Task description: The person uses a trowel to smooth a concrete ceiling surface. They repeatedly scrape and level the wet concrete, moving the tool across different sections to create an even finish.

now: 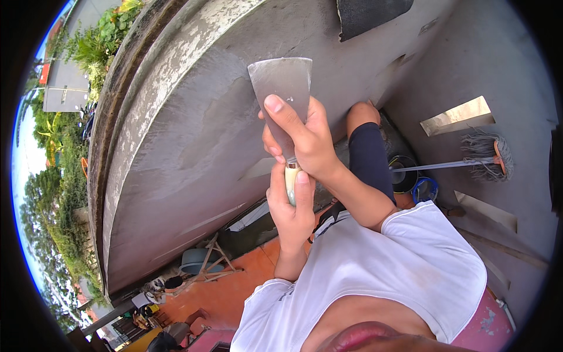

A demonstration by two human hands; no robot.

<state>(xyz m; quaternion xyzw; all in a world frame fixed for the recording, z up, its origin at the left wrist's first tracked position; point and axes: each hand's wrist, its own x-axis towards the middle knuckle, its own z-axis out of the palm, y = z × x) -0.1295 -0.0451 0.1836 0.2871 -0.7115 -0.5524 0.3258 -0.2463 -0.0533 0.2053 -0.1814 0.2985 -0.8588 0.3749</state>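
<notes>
A putty knife (284, 78) with a wide grey metal blade and a pale handle is held upright in front of the grey plastered wall (217, 111). My left hand (288, 217) grips the handle from below, its thumb along one side. Higher up, my right hand (308, 141) is closed around the blade, with the thumb pressed flat on its near face. The blade's broad top edge stands free above my fingers. Whether that edge touches the wall behind, I cannot tell.
To the right, a grey string mop (489, 155) leans near a dark bucket (404, 176) and a blue-rimmed container (424, 190). A wooden stand (214, 261) and grey basin (200, 261) are on the orange floor (258, 264) at lower left. Plants (105, 41) grow beyond the wall's ledge.
</notes>
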